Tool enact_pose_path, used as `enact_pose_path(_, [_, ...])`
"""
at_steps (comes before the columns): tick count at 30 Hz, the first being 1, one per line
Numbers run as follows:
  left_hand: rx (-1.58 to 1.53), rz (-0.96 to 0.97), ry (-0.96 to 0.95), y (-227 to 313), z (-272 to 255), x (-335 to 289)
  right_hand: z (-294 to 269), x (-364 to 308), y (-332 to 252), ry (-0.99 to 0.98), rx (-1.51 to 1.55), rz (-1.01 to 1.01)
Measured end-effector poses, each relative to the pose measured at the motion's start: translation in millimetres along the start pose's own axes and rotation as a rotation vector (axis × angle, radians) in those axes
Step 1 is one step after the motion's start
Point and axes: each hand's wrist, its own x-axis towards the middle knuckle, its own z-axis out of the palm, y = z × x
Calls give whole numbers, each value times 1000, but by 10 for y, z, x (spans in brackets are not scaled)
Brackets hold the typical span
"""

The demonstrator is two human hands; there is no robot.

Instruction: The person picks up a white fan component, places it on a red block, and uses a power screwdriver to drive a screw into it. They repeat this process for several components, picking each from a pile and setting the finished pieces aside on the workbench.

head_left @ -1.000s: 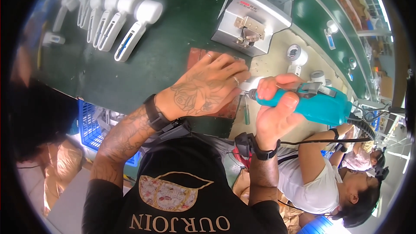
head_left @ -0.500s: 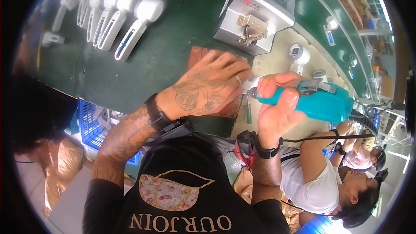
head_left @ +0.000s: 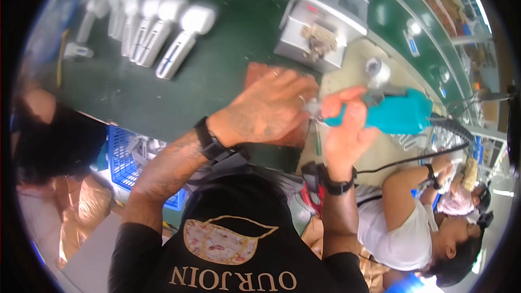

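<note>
My right hand [head_left: 351, 133] is closed round a teal electric screwdriver [head_left: 404, 113], which lies nearly level with its tip pointing left. The tip meets a small, blurred white plastic part [head_left: 313, 106] at my left fingertips. My left hand [head_left: 266, 109], back upward and fingers curled, grips that part over a reddish-brown pad [head_left: 292, 139]. Most of the part is hidden under my fingers. Just beyond my hands stands a grey screw feeder [head_left: 296, 43] with a brass-coloured metal front piece.
Several white round-headed handheld devices [head_left: 176, 57] lie in a row on the green table [head_left: 146, 100], far left. A white round part [head_left: 378, 71] stands right of the feeder. A blue basket [head_left: 122, 157] sits below the table edge. A co-worker in white [head_left: 399, 233] is at right.
The whole view has shifted slightly, so the table's things appear further right and lower. The screwdriver's body has swung a little away from me and left. Both hands keep their grips.
</note>
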Motion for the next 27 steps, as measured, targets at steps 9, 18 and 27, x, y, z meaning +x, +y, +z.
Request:
enact_pose_path(9, [106, -137, 163, 126, -455, -574, -172, -446, -621, 175, 214, -135])
enact_pose_path(18, [598, -628, 330, -513, -948, -719, -232, -626, -476, 190, 22, -76])
enact_pose_path(27, [782, -909, 306, -1237, -933, -714, -113, -658, -476, 113, -53, -46])
